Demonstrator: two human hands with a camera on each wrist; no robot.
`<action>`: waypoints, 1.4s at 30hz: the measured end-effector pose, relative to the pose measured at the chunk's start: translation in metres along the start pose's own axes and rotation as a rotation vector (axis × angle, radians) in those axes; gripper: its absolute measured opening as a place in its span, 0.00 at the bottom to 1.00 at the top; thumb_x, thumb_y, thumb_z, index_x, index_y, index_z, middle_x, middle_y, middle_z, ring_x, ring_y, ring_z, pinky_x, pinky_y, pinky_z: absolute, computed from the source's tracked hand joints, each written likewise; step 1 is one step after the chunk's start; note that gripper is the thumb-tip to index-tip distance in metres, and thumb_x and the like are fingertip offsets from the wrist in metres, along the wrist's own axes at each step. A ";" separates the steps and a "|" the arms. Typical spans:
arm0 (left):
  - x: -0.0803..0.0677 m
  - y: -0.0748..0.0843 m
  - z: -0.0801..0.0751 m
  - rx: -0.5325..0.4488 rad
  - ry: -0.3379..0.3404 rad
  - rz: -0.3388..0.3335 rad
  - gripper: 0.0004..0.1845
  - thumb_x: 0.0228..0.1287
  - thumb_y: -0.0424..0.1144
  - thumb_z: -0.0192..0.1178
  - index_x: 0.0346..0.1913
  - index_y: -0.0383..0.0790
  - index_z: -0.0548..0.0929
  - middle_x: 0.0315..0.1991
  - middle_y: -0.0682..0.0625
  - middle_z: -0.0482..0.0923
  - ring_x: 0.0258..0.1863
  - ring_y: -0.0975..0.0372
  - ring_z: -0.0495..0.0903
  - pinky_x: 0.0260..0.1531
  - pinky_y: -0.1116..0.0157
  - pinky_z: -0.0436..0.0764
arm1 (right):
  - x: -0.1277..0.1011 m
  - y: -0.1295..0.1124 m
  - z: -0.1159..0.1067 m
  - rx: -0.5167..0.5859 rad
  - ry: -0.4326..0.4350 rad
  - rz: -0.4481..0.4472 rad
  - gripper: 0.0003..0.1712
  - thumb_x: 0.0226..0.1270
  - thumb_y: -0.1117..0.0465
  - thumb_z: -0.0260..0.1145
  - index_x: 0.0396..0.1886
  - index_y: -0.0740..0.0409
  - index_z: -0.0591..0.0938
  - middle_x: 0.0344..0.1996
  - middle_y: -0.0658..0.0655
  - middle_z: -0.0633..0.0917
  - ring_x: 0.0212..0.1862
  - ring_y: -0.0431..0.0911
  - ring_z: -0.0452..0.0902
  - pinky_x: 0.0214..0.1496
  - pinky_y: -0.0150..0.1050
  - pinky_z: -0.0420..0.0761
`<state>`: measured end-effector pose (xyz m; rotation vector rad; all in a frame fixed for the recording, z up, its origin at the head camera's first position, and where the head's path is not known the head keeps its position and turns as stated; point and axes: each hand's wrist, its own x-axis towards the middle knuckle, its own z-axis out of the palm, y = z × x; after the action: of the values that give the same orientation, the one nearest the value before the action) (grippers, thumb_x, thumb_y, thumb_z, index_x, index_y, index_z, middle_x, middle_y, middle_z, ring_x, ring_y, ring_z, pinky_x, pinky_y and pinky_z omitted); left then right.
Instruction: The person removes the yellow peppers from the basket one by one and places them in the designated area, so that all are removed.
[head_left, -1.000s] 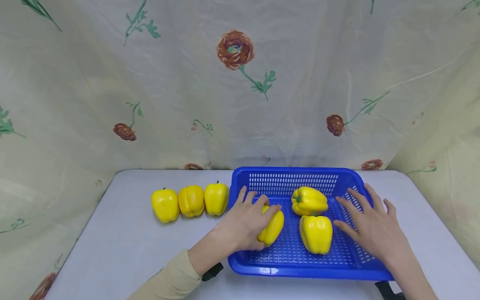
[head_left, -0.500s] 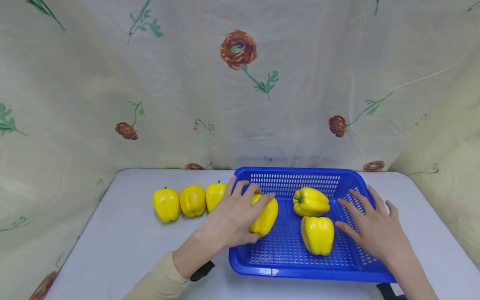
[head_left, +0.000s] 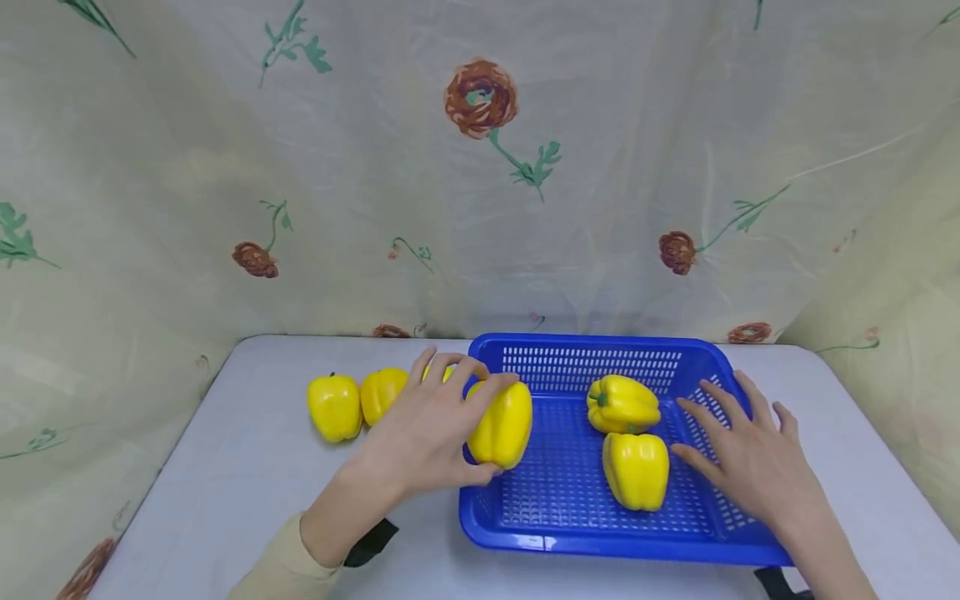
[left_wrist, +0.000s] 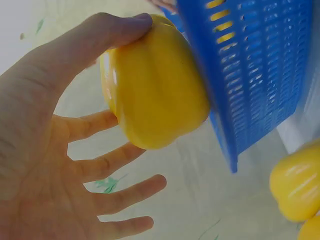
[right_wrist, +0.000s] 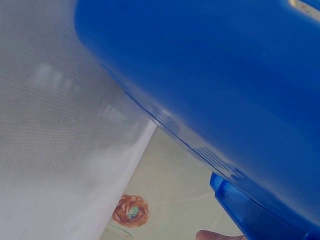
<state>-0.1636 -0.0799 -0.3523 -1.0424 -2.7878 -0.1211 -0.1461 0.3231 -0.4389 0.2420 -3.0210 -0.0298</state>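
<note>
My left hand (head_left: 408,446) pinches a yellow bell pepper (head_left: 506,427) between thumb and fingers, above the left rim of a blue perforated basket (head_left: 615,548). In the left wrist view the thumb presses one side of that pepper (left_wrist: 157,90), with two fingers at the other; the remaining two stretch out free. Inside the basket lie two yellow peppers: one on its side (head_left: 624,404), the other nearer (head_left: 636,472). Over the basket's right end, my right hand (head_left: 753,458) spreads its fingers, holding nothing. Whether it touches the rim, I cannot tell.
Left of the basket, yellow peppers stand in a row on the white table (head_left: 247,483): one at the far left (head_left: 334,408), one beside it (head_left: 381,395), and a third mostly hidden behind my left hand. A flowered curtain (head_left: 360,167) hangs behind.
My left hand has lifted the pepper from the basket's left part and carried it left to the rim. The right hand keeps its place.
</note>
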 end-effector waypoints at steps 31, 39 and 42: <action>-0.048 -0.038 0.023 0.101 0.059 -0.213 0.49 0.43 0.57 0.88 0.70 0.48 0.78 0.62 0.42 0.82 0.66 0.42 0.78 0.75 0.32 0.71 | 0.000 -0.001 0.001 -0.004 0.002 0.004 0.40 0.69 0.38 0.74 0.74 0.54 0.79 0.77 0.73 0.70 0.79 0.78 0.50 0.71 0.90 0.56; -0.055 -0.032 0.046 0.128 0.111 -0.221 0.51 0.41 0.58 0.89 0.71 0.47 0.77 0.60 0.42 0.82 0.64 0.40 0.79 0.73 0.33 0.74 | 0.000 0.000 0.001 0.003 0.002 0.000 0.40 0.69 0.37 0.73 0.73 0.53 0.80 0.77 0.73 0.70 0.79 0.78 0.50 0.70 0.90 0.56; -0.057 -0.030 0.049 0.119 0.089 -0.233 0.52 0.42 0.59 0.89 0.71 0.48 0.77 0.61 0.42 0.82 0.65 0.40 0.79 0.74 0.32 0.73 | 0.000 0.000 0.001 0.001 0.007 -0.002 0.40 0.68 0.37 0.73 0.73 0.53 0.80 0.77 0.73 0.70 0.79 0.78 0.50 0.70 0.90 0.56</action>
<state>-0.1473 -0.1324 -0.4116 -0.6671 -2.7860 -0.0277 -0.1467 0.3231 -0.4399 0.2443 -3.0136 -0.0270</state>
